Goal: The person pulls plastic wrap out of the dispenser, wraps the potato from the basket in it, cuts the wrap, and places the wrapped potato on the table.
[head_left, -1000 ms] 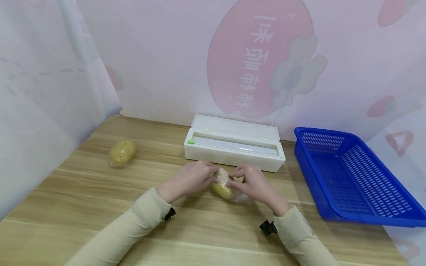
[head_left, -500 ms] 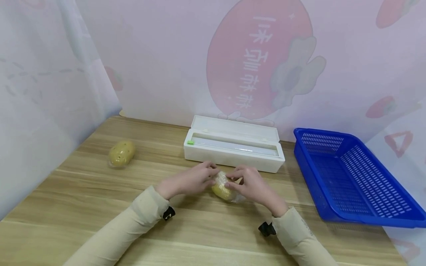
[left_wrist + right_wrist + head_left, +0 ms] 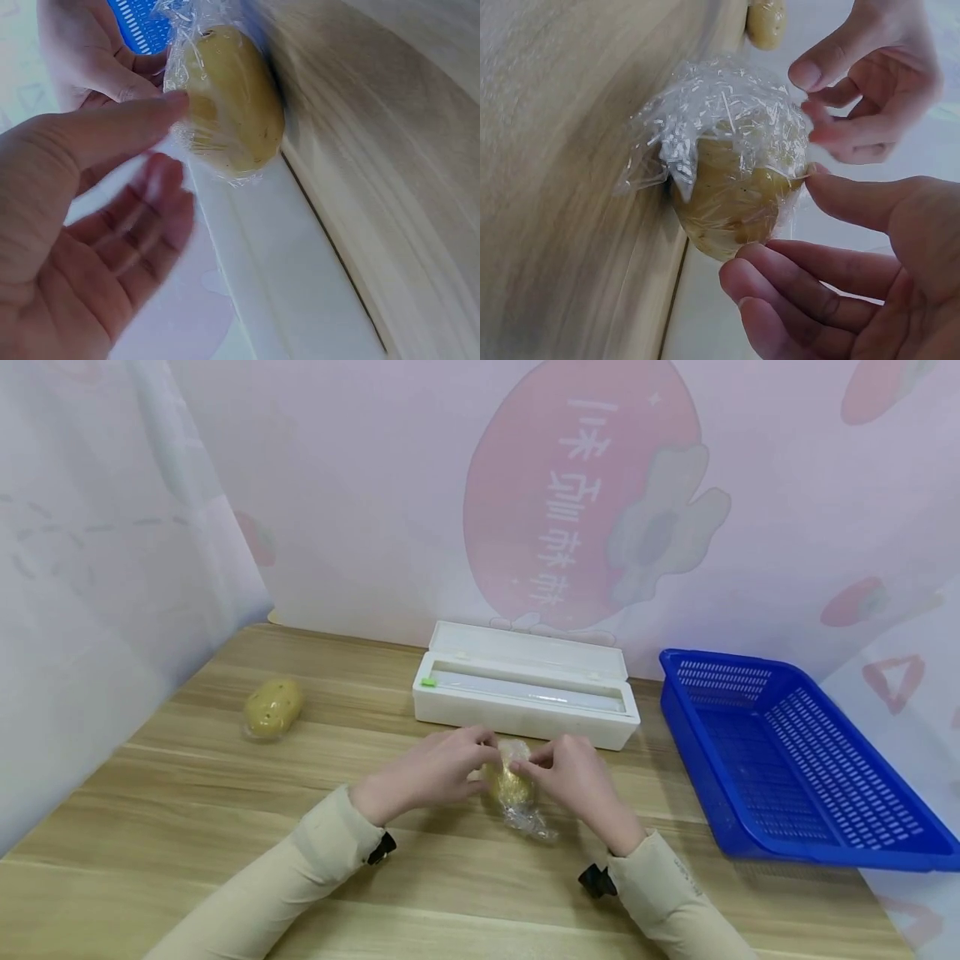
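In front of the white box, a potato (image 3: 512,783) wrapped in crinkled cling film (image 3: 727,112) sits on the table between both hands. My right hand (image 3: 585,781) holds it from the right, the thumb pinching a bit of film and the fingertips against the potato's side in the right wrist view. At its left is my left hand (image 3: 431,777), thumb and fingers loosely bent and spread apart; its thumb tip (image 3: 176,103) is at the film's edge. Loose film trails off the potato's near side. A second wrapped potato (image 3: 273,708) lies far left.
Behind the hands stands a white cling film dispenser box (image 3: 525,714), its lid (image 3: 528,647) raised and a film roll (image 3: 528,687) inside. A blue plastic basket (image 3: 750,831) sits on the right of the wooden table (image 3: 360,902). A printed curtain hangs behind.
The potato has been turned between the hands, and a tail of loose film now lies toward the near side. Both hands stay close to it; box, basket and other potato remain in place.
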A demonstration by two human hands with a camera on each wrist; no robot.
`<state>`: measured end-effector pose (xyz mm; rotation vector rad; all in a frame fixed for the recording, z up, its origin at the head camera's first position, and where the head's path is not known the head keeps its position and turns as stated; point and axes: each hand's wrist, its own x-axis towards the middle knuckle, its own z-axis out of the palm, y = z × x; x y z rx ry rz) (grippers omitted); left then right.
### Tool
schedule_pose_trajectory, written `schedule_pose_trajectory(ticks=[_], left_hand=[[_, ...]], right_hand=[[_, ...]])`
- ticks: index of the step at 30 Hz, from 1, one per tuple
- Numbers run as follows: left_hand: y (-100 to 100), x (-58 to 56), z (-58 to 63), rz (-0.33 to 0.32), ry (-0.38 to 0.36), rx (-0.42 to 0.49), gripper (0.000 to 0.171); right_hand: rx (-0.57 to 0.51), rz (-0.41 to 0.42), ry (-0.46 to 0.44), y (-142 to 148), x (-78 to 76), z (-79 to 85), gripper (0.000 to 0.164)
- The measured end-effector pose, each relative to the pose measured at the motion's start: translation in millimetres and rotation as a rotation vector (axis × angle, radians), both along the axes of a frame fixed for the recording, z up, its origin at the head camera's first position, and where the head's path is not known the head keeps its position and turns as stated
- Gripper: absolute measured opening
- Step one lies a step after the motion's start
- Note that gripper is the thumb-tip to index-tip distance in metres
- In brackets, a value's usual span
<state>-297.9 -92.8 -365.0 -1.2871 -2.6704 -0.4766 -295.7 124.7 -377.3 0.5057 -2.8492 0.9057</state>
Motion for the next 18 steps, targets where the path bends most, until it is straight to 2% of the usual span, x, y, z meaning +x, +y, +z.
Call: schedule_pose_trajectory(ticks=[4, 9, 18], left_hand=[[2, 2.1, 1.4, -0.083, -0.021, 0.004, 0.014], [6, 4.1, -2.9, -0.133, -0.034, -0.022, 0.013], [14, 7.5, -14.1, -0.172, 0.145, -0.046, 0.024]], right_hand=[[-0.025, -0.011, -0.028, 1, -0.8, -1.4, 0.02], [-0.05, -0.029, -0.05, 2, -1.5, -2.2, 0.021], [-0.072, -0.029, -0.039, 3, -3.8, -3.6, 0.021]])
